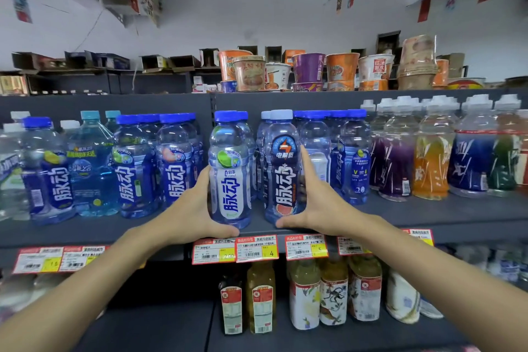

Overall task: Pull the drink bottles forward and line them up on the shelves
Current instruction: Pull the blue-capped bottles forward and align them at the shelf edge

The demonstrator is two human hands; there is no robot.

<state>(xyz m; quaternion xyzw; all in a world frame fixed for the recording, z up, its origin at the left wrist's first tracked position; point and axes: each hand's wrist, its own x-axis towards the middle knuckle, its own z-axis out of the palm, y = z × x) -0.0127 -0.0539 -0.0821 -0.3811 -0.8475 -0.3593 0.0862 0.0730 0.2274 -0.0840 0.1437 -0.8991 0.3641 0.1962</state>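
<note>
Your left grip (188, 208) clasps the white-label bottle (230, 168) low down, with the thumb laid across the front of its base and the fingers running up its left side. Your right grip (317, 208) holds the dark-label bottle (283, 168), which stands just right of the white-label bottle with a narrow gap between them. Its thumb lies along the base and the forefinger points straight up the bottle's right side; the other fingers are hidden behind it.

Both bottles stand upright at the front edge of the shelf (428, 213). They sit further forward than the bottles directly behind the white-label bottle and to its right.

Left of the white-label bottle, past your wrist, you see a row of blue-capped bottles (134, 168) and lighter water bottles. Well to its right stand the purple, orange and blue drinks (431, 160) with white caps.

Just below the white-label bottle, red and yellow price tags (257, 248) hang on the shelf edge. Under them, on the lower shelf, are tea bottles (305, 294) with patterned labels.

Above the white-label bottle, on top of the unit, stand noodle cups (308, 68).
</note>
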